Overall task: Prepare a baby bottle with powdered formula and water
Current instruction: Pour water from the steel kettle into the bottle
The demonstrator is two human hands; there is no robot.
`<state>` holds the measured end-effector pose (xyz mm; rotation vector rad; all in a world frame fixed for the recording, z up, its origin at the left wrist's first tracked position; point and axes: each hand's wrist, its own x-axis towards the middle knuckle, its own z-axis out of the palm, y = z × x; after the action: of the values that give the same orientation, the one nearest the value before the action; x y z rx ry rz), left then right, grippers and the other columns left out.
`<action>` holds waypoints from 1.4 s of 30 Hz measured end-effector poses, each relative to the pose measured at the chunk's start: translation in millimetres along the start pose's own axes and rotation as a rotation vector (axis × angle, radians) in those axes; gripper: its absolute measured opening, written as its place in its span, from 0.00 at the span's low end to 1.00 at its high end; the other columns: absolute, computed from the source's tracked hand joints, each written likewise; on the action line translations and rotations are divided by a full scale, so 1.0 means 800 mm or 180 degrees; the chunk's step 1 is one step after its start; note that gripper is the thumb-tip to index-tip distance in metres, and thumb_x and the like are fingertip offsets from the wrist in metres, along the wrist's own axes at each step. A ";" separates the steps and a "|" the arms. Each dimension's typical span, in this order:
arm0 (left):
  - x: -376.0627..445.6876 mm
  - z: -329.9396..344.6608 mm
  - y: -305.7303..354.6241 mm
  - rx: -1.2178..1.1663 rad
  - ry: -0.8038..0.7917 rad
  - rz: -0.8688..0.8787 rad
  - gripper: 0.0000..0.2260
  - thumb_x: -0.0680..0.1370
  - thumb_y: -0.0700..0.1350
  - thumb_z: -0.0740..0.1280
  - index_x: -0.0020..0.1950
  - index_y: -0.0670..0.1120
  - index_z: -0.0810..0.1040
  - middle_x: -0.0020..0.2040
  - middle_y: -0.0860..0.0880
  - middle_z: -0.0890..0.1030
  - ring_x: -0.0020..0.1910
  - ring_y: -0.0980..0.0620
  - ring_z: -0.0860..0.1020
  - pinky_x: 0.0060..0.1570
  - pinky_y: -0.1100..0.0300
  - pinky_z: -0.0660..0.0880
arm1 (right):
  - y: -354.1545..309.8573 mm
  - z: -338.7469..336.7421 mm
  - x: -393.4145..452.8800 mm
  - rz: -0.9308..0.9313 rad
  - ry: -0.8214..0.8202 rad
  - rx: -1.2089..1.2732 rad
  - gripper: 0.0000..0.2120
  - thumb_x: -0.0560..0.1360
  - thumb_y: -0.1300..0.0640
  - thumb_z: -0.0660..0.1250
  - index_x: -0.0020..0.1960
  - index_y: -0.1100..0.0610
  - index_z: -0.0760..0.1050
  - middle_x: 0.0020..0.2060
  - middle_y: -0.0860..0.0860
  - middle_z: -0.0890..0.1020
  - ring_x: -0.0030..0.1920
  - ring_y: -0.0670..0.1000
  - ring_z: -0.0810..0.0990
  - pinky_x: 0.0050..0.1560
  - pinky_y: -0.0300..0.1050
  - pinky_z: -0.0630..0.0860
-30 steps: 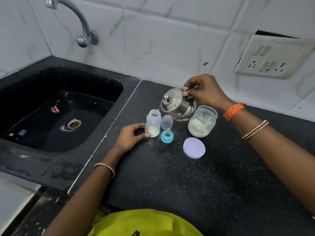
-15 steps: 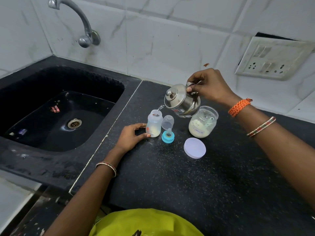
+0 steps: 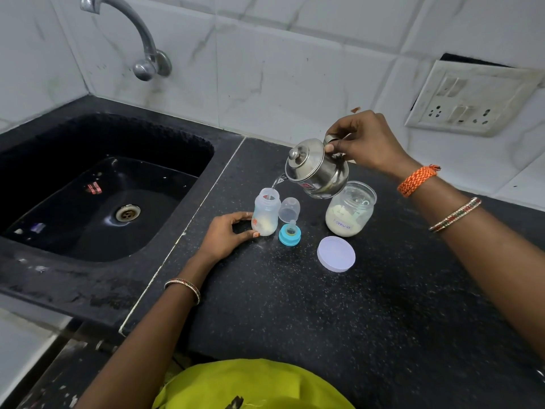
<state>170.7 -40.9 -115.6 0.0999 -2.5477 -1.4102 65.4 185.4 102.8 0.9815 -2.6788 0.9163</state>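
An open translucent baby bottle (image 3: 266,212) stands on the black counter (image 3: 324,305) with pale powder at its bottom. My left hand (image 3: 227,233) grips its lower part with thumb and fingers. My right hand (image 3: 361,141) holds a small steel kettle (image 3: 315,169) by its handle, tilted left above the bottle. A thin stream of water runs from the spout into the bottle's mouth. Right of the bottle lie its clear cap (image 3: 289,210) and the blue-ringed teat (image 3: 290,233). An open glass formula jar (image 3: 349,209) stands under the kettle, its white lid (image 3: 336,254) in front.
A black sink (image 3: 97,196) with a steel drain lies left of the counter, and a wall tap (image 3: 138,39) hangs above it. A white switch and socket plate (image 3: 472,98) is on the tiled wall at the right.
My right hand has lifted the kettle and tipped it further to the left, and water now pours into the bottle. My left hand has stayed on the bottle.
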 end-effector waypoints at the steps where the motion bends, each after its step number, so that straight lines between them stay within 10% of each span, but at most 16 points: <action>1: 0.000 0.000 0.000 -0.0004 0.0002 0.0002 0.22 0.68 0.45 0.75 0.61 0.46 0.78 0.59 0.50 0.81 0.57 0.59 0.77 0.61 0.63 0.70 | -0.001 0.000 0.000 -0.0002 0.0007 -0.0003 0.05 0.69 0.65 0.74 0.42 0.56 0.80 0.34 0.49 0.81 0.37 0.47 0.81 0.47 0.44 0.80; 9: 0.000 0.000 -0.001 0.0005 0.0039 0.0032 0.20 0.69 0.44 0.75 0.60 0.46 0.79 0.57 0.50 0.82 0.56 0.58 0.78 0.61 0.63 0.71 | 0.007 0.002 0.002 0.0003 0.0096 0.0022 0.05 0.67 0.60 0.75 0.41 0.53 0.82 0.32 0.40 0.80 0.37 0.45 0.83 0.61 0.63 0.71; 24: 0.000 0.001 0.001 0.0057 0.0036 -0.0034 0.19 0.70 0.44 0.74 0.60 0.45 0.79 0.57 0.49 0.82 0.55 0.59 0.77 0.53 0.81 0.65 | 0.003 -0.010 0.002 -0.0053 0.0196 -0.0001 0.06 0.69 0.64 0.74 0.46 0.61 0.83 0.35 0.47 0.81 0.37 0.45 0.82 0.48 0.48 0.82; 42: -0.002 0.000 0.005 0.0138 -0.0013 -0.0072 0.20 0.71 0.45 0.73 0.62 0.46 0.77 0.60 0.50 0.80 0.56 0.61 0.76 0.57 0.72 0.67 | 0.005 -0.016 0.008 -0.0109 0.0235 -0.0062 0.05 0.71 0.61 0.73 0.47 0.59 0.83 0.37 0.51 0.83 0.40 0.50 0.84 0.48 0.51 0.82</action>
<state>172.6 -38.3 -113.0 0.1335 -2.5889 -1.3649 56.9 191.6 113.3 0.9669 -2.5970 0.9000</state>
